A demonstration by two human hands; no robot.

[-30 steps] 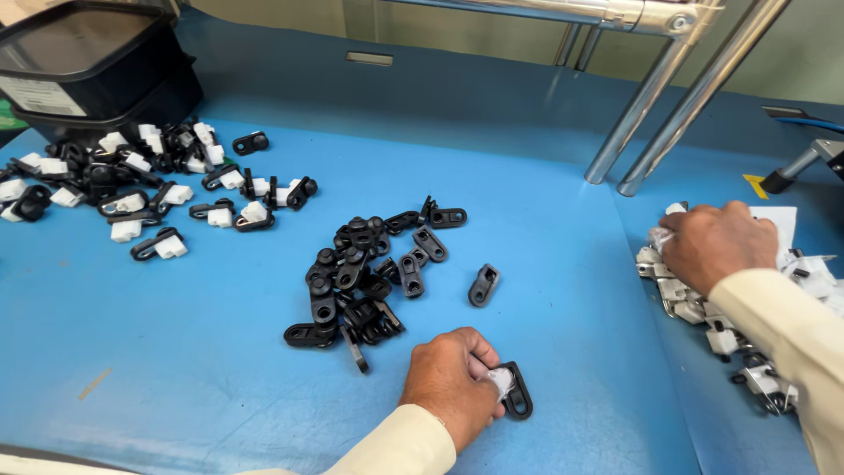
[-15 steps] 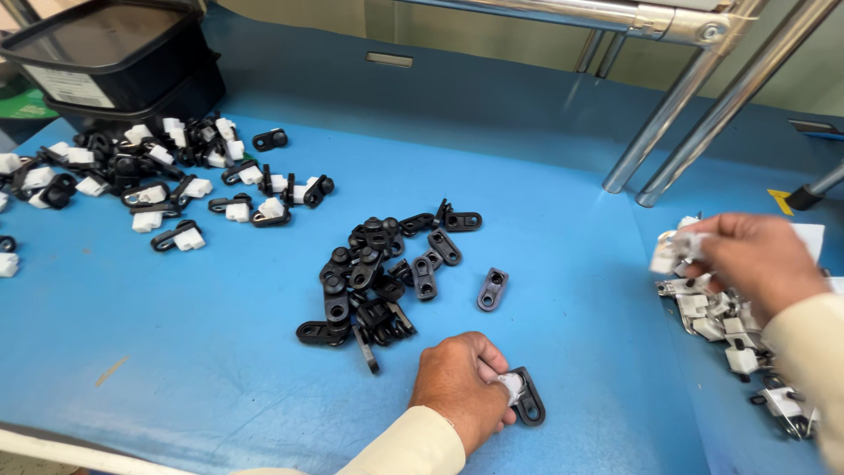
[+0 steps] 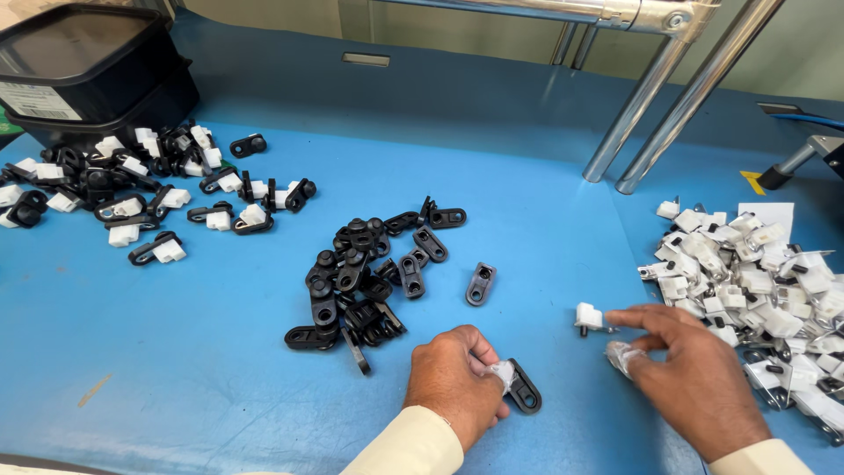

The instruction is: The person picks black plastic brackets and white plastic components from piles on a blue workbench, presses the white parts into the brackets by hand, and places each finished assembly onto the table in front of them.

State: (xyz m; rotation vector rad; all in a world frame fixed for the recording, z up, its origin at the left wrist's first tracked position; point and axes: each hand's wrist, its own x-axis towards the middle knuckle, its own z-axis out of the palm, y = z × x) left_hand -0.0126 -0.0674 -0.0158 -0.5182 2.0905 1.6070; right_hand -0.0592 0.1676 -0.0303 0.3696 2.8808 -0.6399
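While I look down through the head camera, I see my left hand (image 3: 453,378) resting low on the blue counter (image 3: 176,352), its grip closed on a black clip (image 3: 522,390) with a white bit pinched under the fingertips; the clip's free end lies on the counter just right of the knuckles. My right hand (image 3: 694,374) is beside it to the right, thumb and forefinger drawn nearly together at a small white piece (image 3: 588,317) with a short pin under it. I cannot tell whether the piece is gripped or only touched at its edge.

Between the hands and the far edge lies a loose heap of black clips (image 3: 360,277), with one single black clip (image 3: 480,284) apart on its right. Nothing stands between either hand and that heap. To the right, touching my right wrist, spreads a pile of white pieces (image 3: 756,273), some with metal parts showing. At far left a scatter of joined black-and-white parts (image 3: 149,189) lies well apart from both hands.

Behind that scatter sits a black bin (image 3: 88,75) with a dark lid, so its contents are hidden; a pale rectangular label is on its front wall at the left. A small yellow mark (image 3: 753,181) shows on the counter at right, near two slanted metal tubes (image 3: 668,97) rising from the surface.
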